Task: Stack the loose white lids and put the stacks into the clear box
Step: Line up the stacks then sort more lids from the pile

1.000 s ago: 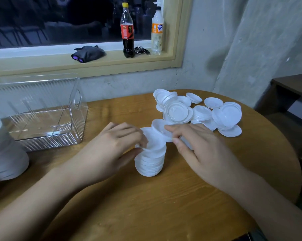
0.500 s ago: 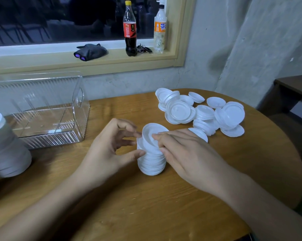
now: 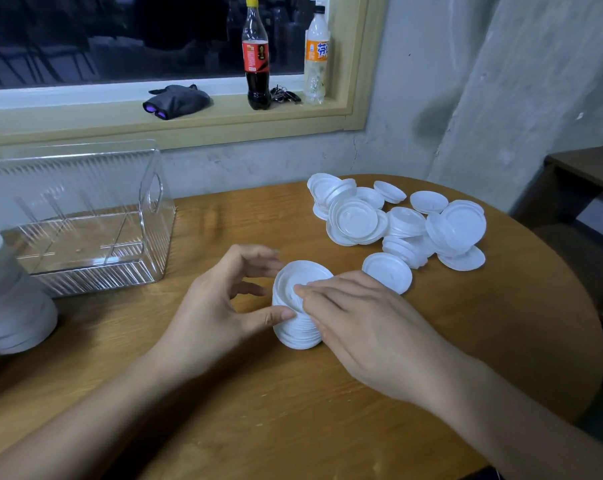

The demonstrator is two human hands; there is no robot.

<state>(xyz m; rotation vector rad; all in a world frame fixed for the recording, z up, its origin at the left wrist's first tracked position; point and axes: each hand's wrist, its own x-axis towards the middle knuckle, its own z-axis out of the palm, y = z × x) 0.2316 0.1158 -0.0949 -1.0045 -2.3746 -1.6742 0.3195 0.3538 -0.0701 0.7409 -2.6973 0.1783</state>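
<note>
Presently the lid stack [image 3: 298,329] stands on the worktop [image 3: 293,427], left hand [image 3: 213,306] in loose grip round it, right hand [image 3: 366,323] pressing flat fingers on top; uneven pressure could topple it; clear box [image 3: 85,216] well apart

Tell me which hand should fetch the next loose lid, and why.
Right, probably. The right hand rests on the stack beside the nearest loose lid; the left hand holds the stack from the other side, toward the clear box.
</note>
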